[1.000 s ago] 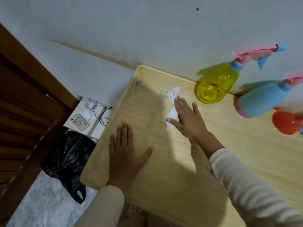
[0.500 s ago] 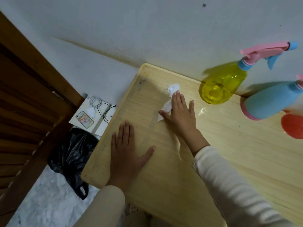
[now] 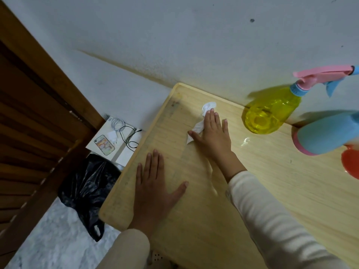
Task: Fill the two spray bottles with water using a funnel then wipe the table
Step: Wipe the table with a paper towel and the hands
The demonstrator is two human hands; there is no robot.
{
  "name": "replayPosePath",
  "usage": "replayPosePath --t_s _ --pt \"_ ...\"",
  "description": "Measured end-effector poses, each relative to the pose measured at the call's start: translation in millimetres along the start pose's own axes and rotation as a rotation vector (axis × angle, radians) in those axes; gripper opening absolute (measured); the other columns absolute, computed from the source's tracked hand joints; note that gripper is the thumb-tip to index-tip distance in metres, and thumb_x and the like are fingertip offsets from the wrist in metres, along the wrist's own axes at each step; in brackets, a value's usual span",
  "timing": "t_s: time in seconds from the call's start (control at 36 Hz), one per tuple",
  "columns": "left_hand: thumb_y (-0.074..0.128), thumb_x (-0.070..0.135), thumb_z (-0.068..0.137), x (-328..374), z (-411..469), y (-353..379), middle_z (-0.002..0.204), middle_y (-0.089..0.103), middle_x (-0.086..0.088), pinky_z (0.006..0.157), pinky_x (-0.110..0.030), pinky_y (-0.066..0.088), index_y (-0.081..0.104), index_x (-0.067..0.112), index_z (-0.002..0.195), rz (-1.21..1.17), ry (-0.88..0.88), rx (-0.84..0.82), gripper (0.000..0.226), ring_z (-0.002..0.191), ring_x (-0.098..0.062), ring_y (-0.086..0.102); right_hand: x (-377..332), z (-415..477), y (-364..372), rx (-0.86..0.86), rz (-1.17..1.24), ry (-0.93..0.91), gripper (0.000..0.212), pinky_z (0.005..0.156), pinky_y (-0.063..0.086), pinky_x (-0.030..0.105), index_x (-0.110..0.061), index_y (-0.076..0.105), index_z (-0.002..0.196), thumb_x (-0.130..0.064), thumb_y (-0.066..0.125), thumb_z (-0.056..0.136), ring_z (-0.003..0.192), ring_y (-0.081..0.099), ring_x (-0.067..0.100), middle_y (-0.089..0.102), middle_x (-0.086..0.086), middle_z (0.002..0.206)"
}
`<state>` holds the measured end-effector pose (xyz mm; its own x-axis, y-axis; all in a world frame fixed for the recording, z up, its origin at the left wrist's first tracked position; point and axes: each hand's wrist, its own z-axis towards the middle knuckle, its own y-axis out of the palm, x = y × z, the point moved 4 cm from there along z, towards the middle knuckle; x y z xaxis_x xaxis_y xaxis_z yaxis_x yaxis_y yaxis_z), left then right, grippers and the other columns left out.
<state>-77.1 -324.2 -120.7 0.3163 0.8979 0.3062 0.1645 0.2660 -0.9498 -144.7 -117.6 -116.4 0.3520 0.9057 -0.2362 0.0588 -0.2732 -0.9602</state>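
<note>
Pale wooden tabletop (image 3: 252,191) set against a white wall (image 3: 174,35). Right hand (image 3: 212,133): fingers straight and together, palm down, pressing a crumpled white tissue (image 3: 202,121) flat onto the tabletop near its far left corner; tissue shows beyond the fingertips and beside the thumb. Right forearm in a cream ribbed sleeve (image 3: 272,220) angles in from the lower right. Left hand (image 3: 155,183): flat, fingers spread, thumb out, resting on the tabletop near its left edge, holding nothing. Yellow spray bottle (image 3: 270,111) and blue spray bottle (image 3: 328,131) stand along the far edge; blue bottle's head cut off by frame. Red funnel (image 3: 350,162) partly cut off. Small wet patch (image 3: 245,141) near the yellow bottle.
</note>
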Motion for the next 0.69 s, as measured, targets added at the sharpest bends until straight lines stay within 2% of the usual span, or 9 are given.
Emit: replayPosePath --t_s 0.17,0.33,0.56,0.69 --pt "0.036 0.079 0.075 -0.4 0.8 0.2 0.157 0.018 -0.007 0.116 -0.035 -0.004 0.020 0.009 0.149 0.010 -0.012 -0.022 0.103 0.144 -0.016 0.008 -20.2 28.7 -2.1 -0.063 0.002 -0.057 0.088 0.117 -0.010 0.037 -0.007 -0.005 0.150 -0.060 0.033 0.092 0.147 -0.009 0.018 -0.006 0.007 0.160" --pt "0.038 0.078 0.074 -1.4 1.5 1.6 0.156 0.023 -0.006 0.116 -0.038 0.006 0.026 0.009 0.148 -0.014 -0.023 -0.008 0.102 0.144 -0.016 0.013 -46.4 58.6 -3.9 -0.071 -0.055 -0.160 0.085 0.118 -0.004 0.038 -0.004 -0.001 0.150 -0.058 0.032 0.093 0.147 -0.004 0.022 -0.002 0.010 0.160" --pt "0.043 0.075 0.072 -0.7 1.0 -0.1 0.154 0.027 -0.006 0.113 -0.042 0.015 0.032 0.008 0.145 -0.036 -0.017 0.007 0.100 0.142 -0.017 0.021 -68.3 66.6 -6.4 -0.146 -0.100 -0.340 0.073 0.118 -0.005 0.035 -0.006 -0.001 0.150 -0.047 0.030 0.098 0.147 -0.004 0.019 -0.004 0.009 0.160" --pt "0.039 0.077 0.075 0.2 0.0 -1.4 0.156 0.024 -0.004 0.114 -0.042 0.014 0.028 0.009 0.147 -0.020 -0.028 -0.009 0.100 0.144 -0.016 0.018 -66.4 51.9 -8.9 -0.179 -0.134 -0.459 0.073 0.118 -0.003 0.035 -0.008 0.001 0.150 -0.047 0.033 0.097 0.147 -0.002 0.017 -0.004 0.007 0.160"
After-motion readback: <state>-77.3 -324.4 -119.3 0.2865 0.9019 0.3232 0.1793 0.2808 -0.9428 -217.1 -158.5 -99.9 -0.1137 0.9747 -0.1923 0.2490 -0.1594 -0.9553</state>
